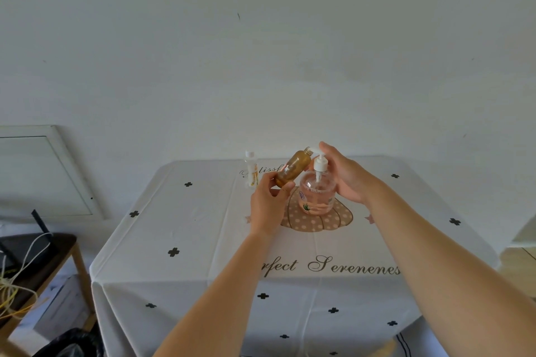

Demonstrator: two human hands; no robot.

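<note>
Brown bottle (291,169), gripped by your left hand (268,206), meets the soap pump (320,164). Your relaxed right hand (348,177) touches it. Bench cloth (203,226) reads "Serenenes".

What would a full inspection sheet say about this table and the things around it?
Surface: table under a white cloth printed with black crosses and lettering.
Job's things: amber bottle, uncapped and tilted, its mouth at the spout of the pump dispenser, which holds pink liquid and stands on the cloth.
Clutter: small clear bottle with a white cap, upright behind them.
Hands: left hand grips the amber bottle near its base; right hand reaches over the pump head.
Cables: yellow and white cables hanging off the side table.
Surroundings: white wall; framed panel leaning against it at the left.
</note>
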